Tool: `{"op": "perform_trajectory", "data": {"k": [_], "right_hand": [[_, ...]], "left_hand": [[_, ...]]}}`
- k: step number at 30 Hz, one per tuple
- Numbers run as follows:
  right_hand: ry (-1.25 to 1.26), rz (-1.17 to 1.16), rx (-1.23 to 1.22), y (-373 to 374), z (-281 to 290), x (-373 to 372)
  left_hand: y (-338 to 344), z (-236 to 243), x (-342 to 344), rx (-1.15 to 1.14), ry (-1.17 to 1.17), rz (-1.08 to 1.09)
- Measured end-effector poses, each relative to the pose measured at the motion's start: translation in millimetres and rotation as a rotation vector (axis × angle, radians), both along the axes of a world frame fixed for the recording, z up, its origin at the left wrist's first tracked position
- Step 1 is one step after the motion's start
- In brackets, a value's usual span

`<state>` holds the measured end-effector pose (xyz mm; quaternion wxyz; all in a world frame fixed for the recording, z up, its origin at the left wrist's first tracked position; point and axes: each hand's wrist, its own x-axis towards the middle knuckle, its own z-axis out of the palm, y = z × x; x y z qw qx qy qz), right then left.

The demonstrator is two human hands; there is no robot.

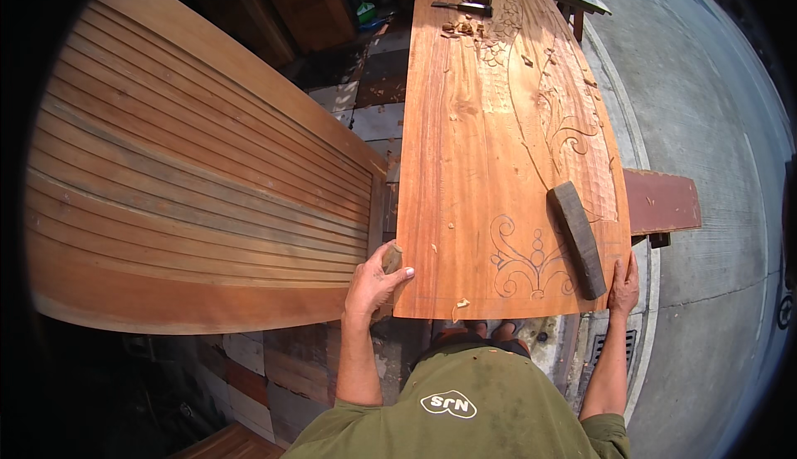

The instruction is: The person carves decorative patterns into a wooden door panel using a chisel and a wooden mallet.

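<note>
A long wooden panel (461, 177) stretches away in front of me, with carved scrolls and leaves on its right part and a pencilled flourish near its front edge. My left hand (374, 283) is at the panel's near left corner, closed around a stubby wooden handle (393, 260); whatever the handle belongs to is hidden. Its thumb lies against the panel's edge. At the near right corner, my right hand (624, 286) grips the panel's side, fingers pointing forward. Between the hands, closer to the right one, a dark wooden block (577, 239) lies aslant on the panel.
Two dark chisels (465, 4) lie at the panel's far end beside wood shavings (463, 29). A grooved wooden door (207, 185) leans close on the left. Past the right edge, a reddish board (662, 202) juts out over concrete pavement (706, 127); a drain grate (614, 349) sits below.
</note>
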<state>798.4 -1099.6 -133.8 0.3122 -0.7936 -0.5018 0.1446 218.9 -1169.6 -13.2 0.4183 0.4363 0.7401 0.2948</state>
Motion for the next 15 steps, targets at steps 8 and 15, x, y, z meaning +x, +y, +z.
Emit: {"op": "perform_trajectory", "data": {"k": [8, 15], "right_hand": [[-0.014, -0.008, -0.043, -1, 4, -2], [-0.025, -0.008, -0.022, 0, 3, -2]], "left_hand": [[1, 8, 3, -0.026, 0.037, 0.003], [0, 5, 2, -0.006, 0.014, 0.000]]}}
